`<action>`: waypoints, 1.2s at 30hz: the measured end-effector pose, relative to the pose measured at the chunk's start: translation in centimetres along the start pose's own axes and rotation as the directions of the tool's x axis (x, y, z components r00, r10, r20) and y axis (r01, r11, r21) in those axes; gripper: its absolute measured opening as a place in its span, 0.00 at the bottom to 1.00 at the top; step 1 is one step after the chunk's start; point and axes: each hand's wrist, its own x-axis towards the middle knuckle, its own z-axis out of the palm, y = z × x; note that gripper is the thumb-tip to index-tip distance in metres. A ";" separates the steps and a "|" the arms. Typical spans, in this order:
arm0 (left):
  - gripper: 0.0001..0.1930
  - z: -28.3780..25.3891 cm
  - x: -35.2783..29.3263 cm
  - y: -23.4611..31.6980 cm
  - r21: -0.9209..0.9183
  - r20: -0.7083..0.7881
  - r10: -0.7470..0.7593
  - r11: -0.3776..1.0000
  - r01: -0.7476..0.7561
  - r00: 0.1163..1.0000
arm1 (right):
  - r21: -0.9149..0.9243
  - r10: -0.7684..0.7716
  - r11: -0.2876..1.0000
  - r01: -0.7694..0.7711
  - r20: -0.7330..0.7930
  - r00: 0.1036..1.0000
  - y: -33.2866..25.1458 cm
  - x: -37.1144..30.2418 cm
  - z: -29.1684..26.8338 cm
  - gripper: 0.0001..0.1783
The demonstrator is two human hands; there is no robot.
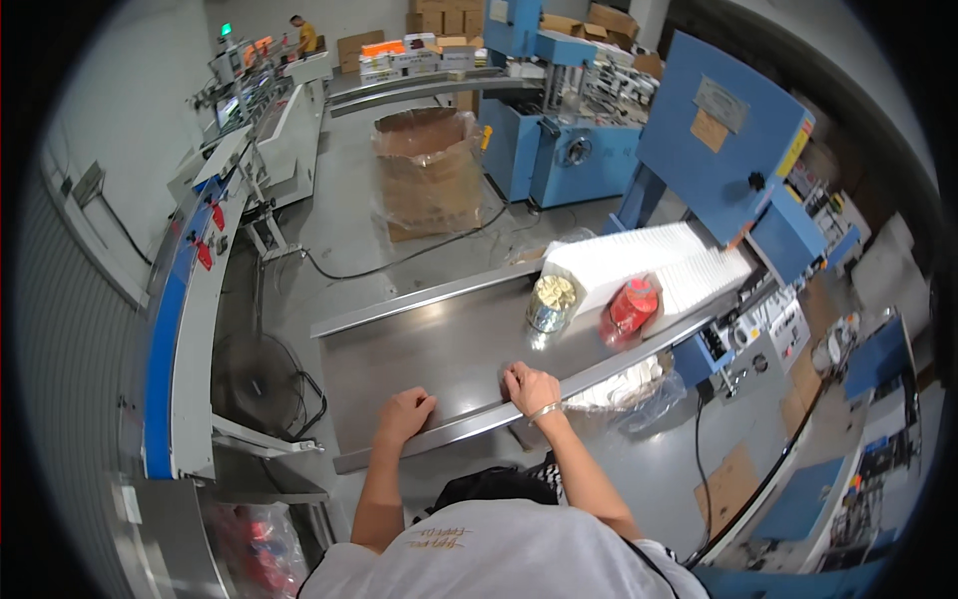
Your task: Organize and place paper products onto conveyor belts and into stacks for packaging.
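Left hand: the left hand [403, 412] rests on the near edge of the steel worktop [429, 359], fingers curled loosely, gripping nothing.
Right hand: the right hand [531, 387] lies on the same edge, fingers spread flat on the metal, empty; a thin bracelet sits at its wrist.
Hands to each other: apart, both on the front rim.
White stack: a long row of flat white sheets [649, 265] lies on the worktop's far right end, feeding from the blue machine [728, 150].
Gold tin: a round shiny tin [551, 302] stands just beside the stack's near end, well beyond the right hand.
Red bag: a red packet [631, 309], possibly plastic-wrapped, leans against the stack.
Under the edge: a clear plastic bag [624, 384] hangs below the worktop, right of the right hand.
Floor: a lined cardboard box [429, 170] stands farther off.
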 end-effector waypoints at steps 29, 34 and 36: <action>0.10 -0.1 0.4 -0.3 -0.359 0.200 -0.133 0.912 0.199 0.971 | 0.058 0.000 0.998 0.004 -0.068 0.998 0.3 -0.1 0.7 0.10; 0.10 0.0 0.2 -1.0 -0.390 0.194 -0.164 0.892 0.230 0.967 | 0.044 -0.027 0.999 0.030 -0.060 0.998 0.4 0.0 1.2 0.10; 0.10 0.0 0.4 -0.9 -0.381 0.175 -0.132 0.905 0.191 0.976 | 0.041 -0.042 0.998 0.044 -0.035 0.998 0.5 0.0 0.9 0.10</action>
